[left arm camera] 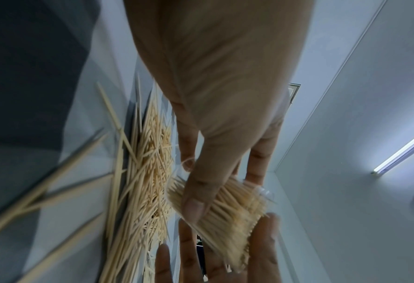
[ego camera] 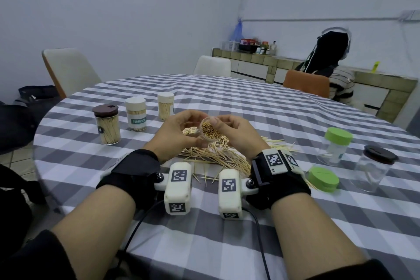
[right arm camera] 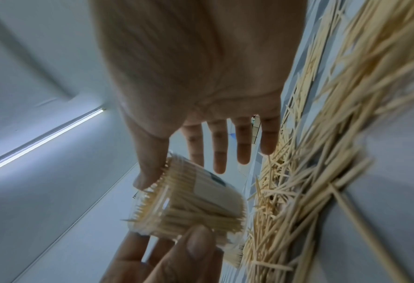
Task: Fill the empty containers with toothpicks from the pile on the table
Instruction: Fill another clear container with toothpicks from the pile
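A small clear container [ego camera: 210,131] packed with toothpicks is held tilted above the toothpick pile [ego camera: 218,154], its mouth towards me. My left hand [ego camera: 181,130] grips its body, the thumb [left arm camera: 195,203] across the side and fingers behind. My right hand [ego camera: 228,125] is at the mouth. Its thumb [right arm camera: 147,176] presses on the toothpick tips, and its other fingers [right arm camera: 243,145] stay straight and spread. The wrist views show the container [right arm camera: 196,206] full and blurred. To the right stand two empty clear containers, one with a green lid [ego camera: 336,146] and one with a brown lid [ego camera: 375,170].
Three filled, lidded containers [ego camera: 135,113] stand in a row at the left of the checked table [ego camera: 250,102]. A loose green lid [ego camera: 323,178] lies at the right by the pile's edge. Chairs ring the table, and a person sits at the far right.
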